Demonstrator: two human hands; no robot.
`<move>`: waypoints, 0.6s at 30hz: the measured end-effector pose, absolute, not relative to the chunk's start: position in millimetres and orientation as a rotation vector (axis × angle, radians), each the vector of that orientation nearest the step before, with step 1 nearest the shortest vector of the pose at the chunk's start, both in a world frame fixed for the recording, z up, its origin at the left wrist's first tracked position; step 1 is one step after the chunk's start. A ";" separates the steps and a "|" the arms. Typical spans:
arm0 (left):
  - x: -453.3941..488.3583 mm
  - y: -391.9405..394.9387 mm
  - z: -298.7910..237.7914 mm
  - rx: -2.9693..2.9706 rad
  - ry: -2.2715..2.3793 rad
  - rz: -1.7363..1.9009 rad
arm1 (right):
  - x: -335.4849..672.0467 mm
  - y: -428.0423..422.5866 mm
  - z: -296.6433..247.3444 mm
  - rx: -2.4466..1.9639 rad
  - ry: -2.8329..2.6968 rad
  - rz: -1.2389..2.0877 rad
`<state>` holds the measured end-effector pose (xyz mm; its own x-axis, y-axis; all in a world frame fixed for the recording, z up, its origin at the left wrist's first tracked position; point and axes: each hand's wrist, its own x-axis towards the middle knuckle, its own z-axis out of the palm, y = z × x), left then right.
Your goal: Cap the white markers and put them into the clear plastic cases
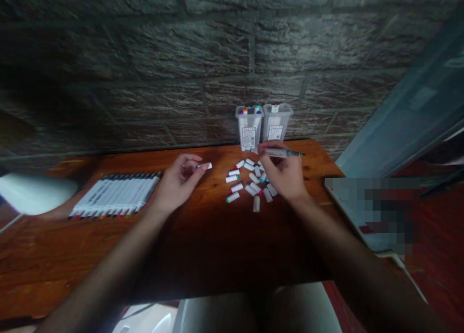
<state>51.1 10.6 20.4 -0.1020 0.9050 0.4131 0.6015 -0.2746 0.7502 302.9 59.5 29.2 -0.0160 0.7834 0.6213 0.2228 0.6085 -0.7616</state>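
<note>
Between the thumb and fingers of my left hand (181, 180) is a small white marker cap (207, 166) with a purple end. My right hand (284, 173) grips a pale marker (281, 152), held nearly level with its dark tip pointing right. Beneath and left of my right hand lies a loose cluster of white marker caps (236, 188) with coloured ends, some hidden by the hand. Left of my left hand, a row of white markers (116, 194) lies side by side on the wooden table (203, 241).
Two clear plastic containers stand against the brick wall; the left container (249, 130) holds several markers and the right container (278, 123) holds at least one. A white rounded object (38, 193) sits at the left. A flat blurred-out device (377, 217) is at the right edge.
</note>
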 end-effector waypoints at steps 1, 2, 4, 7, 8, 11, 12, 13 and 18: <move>50.1 9.9 22.4 1.844 1.679 1.328 | 303.0 59.4 30.1 -0.879 -1.568 0.539; 49.5 9.1 24.1 1.850 1.704 1.319 | 303.1 59.1 30.8 -0.875 -1.571 0.536; 49.1 7.5 25.7 1.898 1.738 1.263 | 303.0 58.2 31.9 -0.889 -1.577 0.528; 48.9 8.1 21.0 2.040 1.762 1.051 | 302.0 57.1 32.1 -0.937 -1.593 0.550; 49.3 9.2 17.6 2.088 1.763 0.961 | 301.7 57.0 31.7 -0.936 -1.599 0.558; 52.4 13.9 6.5 2.162 1.708 0.796 | 300.9 57.2 29.9 -0.907 -1.615 0.562; 53.9 15.4 3.9 2.166 1.687 0.779 | 300.9 57.4 29.4 -0.908 -1.615 0.564; 55.2 16.4 2.3 2.166 1.678 0.772 | 301.0 57.6 29.1 -0.913 -1.615 0.569; 59.0 12.8 11.7 2.195 1.798 0.842 | 301.9 57.6 31.6 -0.927 -1.614 0.541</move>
